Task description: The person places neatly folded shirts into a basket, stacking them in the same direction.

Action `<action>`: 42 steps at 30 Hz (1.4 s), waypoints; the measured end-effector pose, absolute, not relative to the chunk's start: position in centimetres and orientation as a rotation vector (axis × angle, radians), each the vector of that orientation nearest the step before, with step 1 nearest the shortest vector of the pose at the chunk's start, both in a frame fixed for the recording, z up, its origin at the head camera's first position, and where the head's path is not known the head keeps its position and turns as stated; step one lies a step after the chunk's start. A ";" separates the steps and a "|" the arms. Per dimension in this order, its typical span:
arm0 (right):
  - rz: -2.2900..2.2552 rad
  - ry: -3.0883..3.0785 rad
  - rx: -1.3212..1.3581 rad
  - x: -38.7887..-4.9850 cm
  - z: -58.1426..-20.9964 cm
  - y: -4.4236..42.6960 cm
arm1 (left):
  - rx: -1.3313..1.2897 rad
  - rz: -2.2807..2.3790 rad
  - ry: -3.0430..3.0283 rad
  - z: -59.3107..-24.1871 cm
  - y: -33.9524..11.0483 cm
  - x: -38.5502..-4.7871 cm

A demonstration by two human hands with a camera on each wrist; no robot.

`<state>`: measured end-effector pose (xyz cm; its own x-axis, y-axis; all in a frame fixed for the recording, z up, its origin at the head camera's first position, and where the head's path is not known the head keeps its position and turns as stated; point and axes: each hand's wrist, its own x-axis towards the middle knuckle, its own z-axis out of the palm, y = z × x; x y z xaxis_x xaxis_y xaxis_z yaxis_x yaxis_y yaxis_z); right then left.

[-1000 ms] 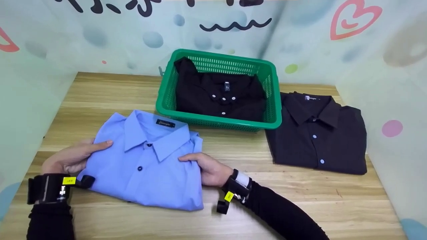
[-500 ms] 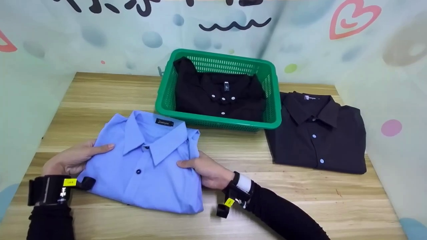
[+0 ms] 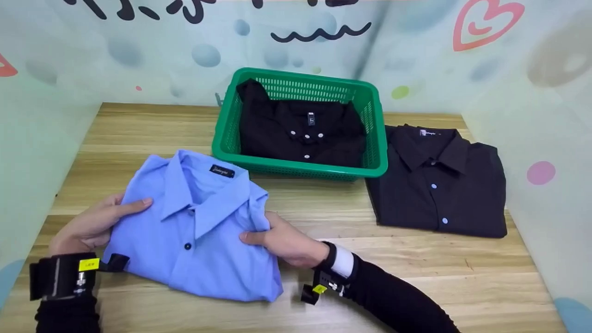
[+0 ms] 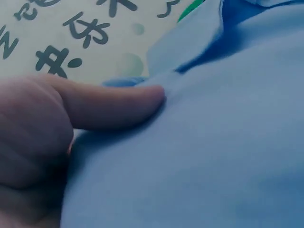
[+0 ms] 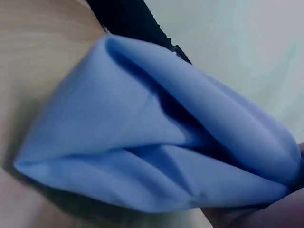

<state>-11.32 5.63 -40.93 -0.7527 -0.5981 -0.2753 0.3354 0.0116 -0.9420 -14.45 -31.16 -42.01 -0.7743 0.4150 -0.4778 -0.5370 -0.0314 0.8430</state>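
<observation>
As the left wall flanks the wood-grain table, the left hand pinches the blue shirt at table left, the right hand pinches its other side, a green basket cradles a black shirt by the lettered wall, and a dark shirt lies near the right wall.

The wall behind the green basket bears Chinese characters, among them 乐. The label on the blue shirt, front-left of the basket, is illegible.
</observation>
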 end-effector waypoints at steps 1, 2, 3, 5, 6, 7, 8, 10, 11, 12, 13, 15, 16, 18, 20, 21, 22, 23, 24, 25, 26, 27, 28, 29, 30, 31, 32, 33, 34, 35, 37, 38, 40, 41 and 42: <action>-1.777 1.689 -0.338 -11.2 -40.6 5.8 | -0.100 1.900 1.564 -42.1 -31.3 -14.3; -1.738 1.742 -0.406 -11.1 -40.3 5.9 | -0.066 1.926 1.534 -42.2 -31.5 -14.2; -1.695 1.797 -0.471 -10.9 -40.0 6.1 | -0.032 1.954 1.502 -42.3 -31.6 -14.1; -1.609 1.899 -0.590 -10.7 -39.3 6.4 | 0.025 2.003 1.463 -42.5 -31.8 -13.9; -1.576 1.941 -0.633 -10.7 -39.1 6.6 | 0.050 2.027 1.452 -42.5 -31.9 -13.8; -1.547 1.977 -0.658 -10.7 -38.8 6.7 | 0.071 2.050 1.444 -42.6 -31.9 -13.7; -1.534 1.994 -0.668 -10.7 -38.5 6.9 | 0.095 2.074 1.438 -42.6 -31.8 -13.6; -1.532 2.003 -0.657 -10.9 -38.1 7.2 | 0.135 2.121 1.445 -42.6 -31.6 -13.5; -1.541 2.001 -0.644 -11.0 -37.9 7.4 | 0.153 2.149 1.443 -42.6 -31.4 -13.5; -1.557 1.990 -0.627 -11.2 -37.7 7.6 | 0.162 2.175 1.443 -42.6 -31.2 -13.5; -1.571 1.987 -0.613 -11.4 -37.5 7.7 | 0.166 2.198 1.447 -42.6 -31.0 -13.5; -1.597 1.997 -0.597 -11.8 -37.2 8.1 | 0.164 2.244 1.456 -42.7 -30.6 -13.6; -1.610 2.009 -0.591 -12.0 -37.0 8.3 | 0.156 2.265 1.458 -42.7 -30.3 -13.6; -1.644 2.019 -0.606 -12.4 -36.8 8.5 | 0.150 2.288 1.471 -42.8 -29.9 -13.7; -1.672 2.029 -0.616 -12.7 -36.7 8.7 | 0.153 2.305 1.480 -42.9 -29.5 -13.8; -1.687 2.027 -0.618 -12.8 -36.7 8.8 | 0.152 2.311 1.484 -42.9 -29.4 -13.8; -1.703 2.017 -0.615 -12.9 -36.7 8.8 | 0.156 2.321 1.473 -42.9 -29.3 -13.8; -1.718 2.002 -0.613 -13.0 -36.7 8.8 | 0.156 2.327 1.473 -43.0 -29.2 -13.9; -1.729 1.995 -0.605 -13.1 -36.8 8.8 | 0.151 2.336 1.477 -43.0 -29.1 -13.9; -1.735 1.992 -0.592 -13.2 -36.8 8.9 | 0.149 2.343 1.485 -43.0 -29.0 -13.9; -1.741 1.990 -0.579 -13.2 -36.9 8.9 | 0.142 2.349 1.495 -43.0 -28.9 -13.9; -1.748 1.987 -0.565 -13.3 -36.9 8.9 | 0.140 2.353 1.500 -43.0 -28.8 -13.9; -1.756 1.985 -0.551 -13.3 -37.0 8.8 | 0.137 2.358 1.504 -43.1 -28.8 -13.9; -1.760 1.985 -0.537 -13.4 -37.0 8.8 | 0.126 2.358 1.520 -43.1 -28.7 -13.9; -1.766 1.986 -0.522 -13.4 -37.1 8.8 | 0.121 2.360 1.526 -43.1 -28.6 -14.0; -1.769 1.986 -0.509 -13.4 -37.1 8.8 | 0.116 2.364 1.522 -43.2 -28.5 -14.0; -1.776 1.982 -0.499 -13.4 -37.1 8.8 | 0.108 2.368 1.515 -43.2 -28.5 -14.0; -1.781 1.976 -0.490 -13.5 -37.1 8.8 | 0.107 2.371 1.508 -43.3 -28.4 -14.0; -1.787 1.971 -0.484 -13.5 -37.1 8.8 | 0.103 2.375 1.503 -43.3 -28.4 -14.0; -1.789 1.966 -0.475 -13.5 -37.1 8.9 | 0.102 2.376 1.498 -43.4 -28.4 -14.0; -1.798 1.958 -0.462 -13.6 -37.1 8.9 | 0.100 2.372 1.499 -43.4 -28.3 -14.0; -1.803 1.956 -0.457 -13.6 -37.2 8.9 | 0.106 2.373 1.493 -43.4 -28.3 -14.0; -1.816 1.944 -0.436 -13.7 -37.3 8.8 | 0.115 2.374 1.477 -43.5 -28.3 -14.1; -1.825 1.934 -0.419 -13.7 -37.4 8.9 | 0.127 2.376 1.454 -43.6 -28.3 -14.1; -1.837 1.926 -0.405 -13.8 -37.5 8.9 | 0.133 2.376 1.444 -43.7 -28.2 -14.1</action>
